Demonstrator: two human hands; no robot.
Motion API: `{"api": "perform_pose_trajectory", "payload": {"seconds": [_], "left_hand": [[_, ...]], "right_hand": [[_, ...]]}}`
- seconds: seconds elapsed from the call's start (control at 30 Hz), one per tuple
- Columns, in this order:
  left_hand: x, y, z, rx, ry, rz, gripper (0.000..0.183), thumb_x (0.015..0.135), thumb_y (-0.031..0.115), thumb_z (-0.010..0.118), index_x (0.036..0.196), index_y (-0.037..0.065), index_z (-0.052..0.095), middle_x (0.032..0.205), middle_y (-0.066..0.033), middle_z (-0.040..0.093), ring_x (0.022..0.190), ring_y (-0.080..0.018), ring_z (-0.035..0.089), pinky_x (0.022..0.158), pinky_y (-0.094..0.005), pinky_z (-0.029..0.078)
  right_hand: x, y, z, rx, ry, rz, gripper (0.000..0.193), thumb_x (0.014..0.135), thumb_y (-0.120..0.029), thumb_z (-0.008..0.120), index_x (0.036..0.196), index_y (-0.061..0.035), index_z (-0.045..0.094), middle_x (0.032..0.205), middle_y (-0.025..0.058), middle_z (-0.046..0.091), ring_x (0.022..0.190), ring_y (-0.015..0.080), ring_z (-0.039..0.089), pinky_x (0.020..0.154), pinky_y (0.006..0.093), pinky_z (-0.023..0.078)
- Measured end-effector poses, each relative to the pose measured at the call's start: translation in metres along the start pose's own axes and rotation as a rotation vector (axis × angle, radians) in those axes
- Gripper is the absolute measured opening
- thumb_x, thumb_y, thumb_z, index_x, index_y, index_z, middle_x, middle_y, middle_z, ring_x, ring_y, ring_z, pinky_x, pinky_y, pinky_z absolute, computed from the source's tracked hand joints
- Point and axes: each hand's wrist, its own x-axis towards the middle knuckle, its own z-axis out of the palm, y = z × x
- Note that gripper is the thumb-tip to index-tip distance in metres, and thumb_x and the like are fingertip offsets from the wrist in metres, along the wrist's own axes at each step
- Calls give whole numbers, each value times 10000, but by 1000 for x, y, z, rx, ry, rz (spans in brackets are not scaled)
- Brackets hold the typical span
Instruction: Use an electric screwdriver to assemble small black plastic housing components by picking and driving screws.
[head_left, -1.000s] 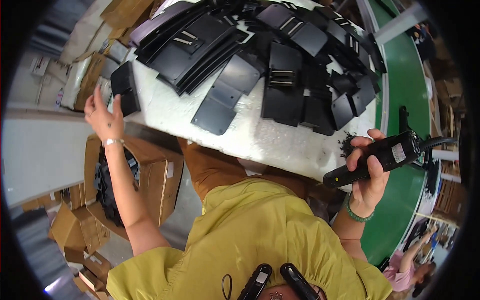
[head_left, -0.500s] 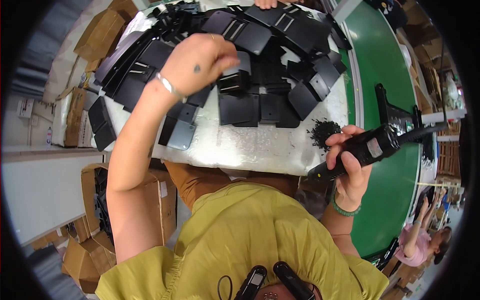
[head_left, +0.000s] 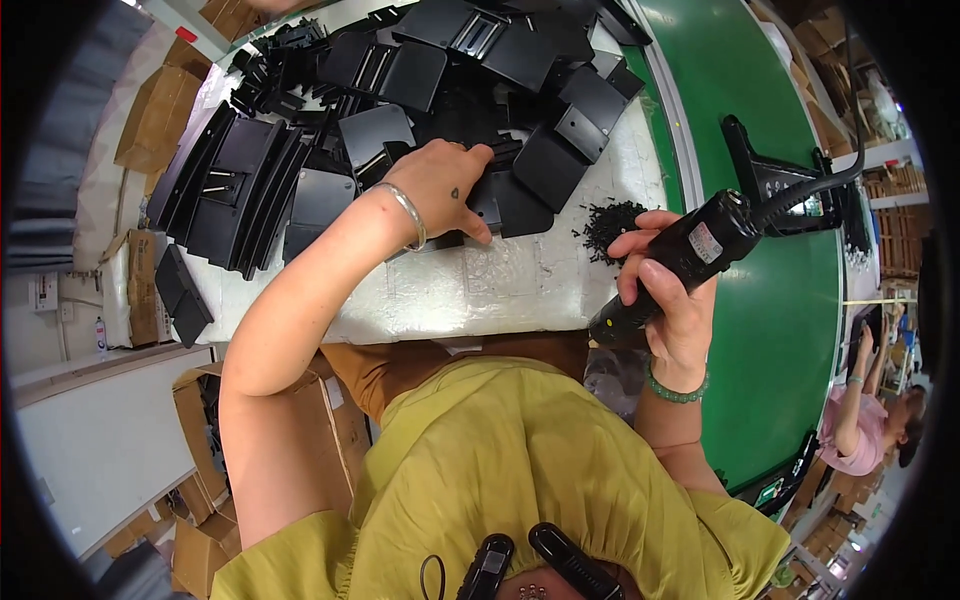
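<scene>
My left hand (head_left: 440,188) reaches over the heap of black plates (head_left: 540,165), thumb and forefinger spread apart. Its fingertips are at or just above dark parts, and no part is visibly lifted. A black corded electric screwdriver (head_left: 680,255) lies in my right hand (head_left: 672,300), the fingers wrapped round its body. Its narrow end points down and left, past the table's near edge. Beside that hand, a small pile of black screws (head_left: 608,228) rests on the white-covered table (head_left: 480,300).
Stacked black plates (head_left: 230,185) lean at the left, and loose black brackets (head_left: 275,75) are heaped at the far left. A green work surface (head_left: 765,370) with a black frame (head_left: 780,200) runs along the right. Cardboard boxes (head_left: 165,120) stand at left; another person (head_left: 860,430) is at far right.
My left hand has come down from above the heap to the plates, with its thumb and forefinger now apart. The view has shifted; my right hand still holds the screwdriver.
</scene>
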Motion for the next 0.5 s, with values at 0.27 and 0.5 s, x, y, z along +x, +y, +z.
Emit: {"api": "perform_pose_trajectory", "payload": {"seconds": [0.27, 0.5], "left_hand": [[18, 1, -4, 71, -182, -42, 895, 487, 386, 844, 1169, -18, 427, 1035, -230, 558, 1015, -357, 523, 892, -366, 427], [24, -9, -25, -153, -101, -87, 804, 546, 349, 802, 1137, -49, 430, 1073, -235, 546, 1002, -338, 554, 865, -333, 456]], "right_hand": [[3, 2, -1, -7, -7, -27, 352, 747, -67, 617, 1067, 34, 506, 868, 130, 624, 589, 107, 521, 565, 230, 434], [9, -4, 1, -47, -15, 21, 397, 733, -108, 617, 1078, 44, 489, 854, 140, 616, 567, 123, 502, 558, 240, 416]]}}
